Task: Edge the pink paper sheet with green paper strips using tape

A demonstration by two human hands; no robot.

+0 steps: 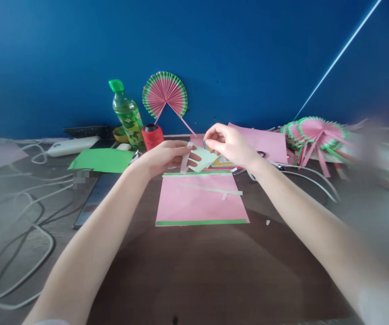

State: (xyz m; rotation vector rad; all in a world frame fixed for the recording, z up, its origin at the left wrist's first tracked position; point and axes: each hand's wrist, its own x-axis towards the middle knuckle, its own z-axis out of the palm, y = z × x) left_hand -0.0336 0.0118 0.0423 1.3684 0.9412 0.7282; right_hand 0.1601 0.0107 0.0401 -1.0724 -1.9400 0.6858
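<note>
A pink sheet (197, 203) with green strips along its top and bottom edges lies on the dark table. Across it rest a thin pale strip (233, 192) and a small pale scrap (224, 196). Beyond its top edge, my left hand (175, 155) is closed on a whitish strip (185, 159), with light green paper (203, 159) by its fingers. My right hand (226, 142) is just right of that paper, thumb and fingertips pinched together; anything between them is too small to make out.
Behind stand a green-capped bottle (128, 115), a red thread spool (152, 136) and a pink-green folded fan (165, 92) against the blue wall. Green paper (102, 159), a dark tablet (97, 196) and white cables (50, 239) lie left; more fans (316, 131) lie right.
</note>
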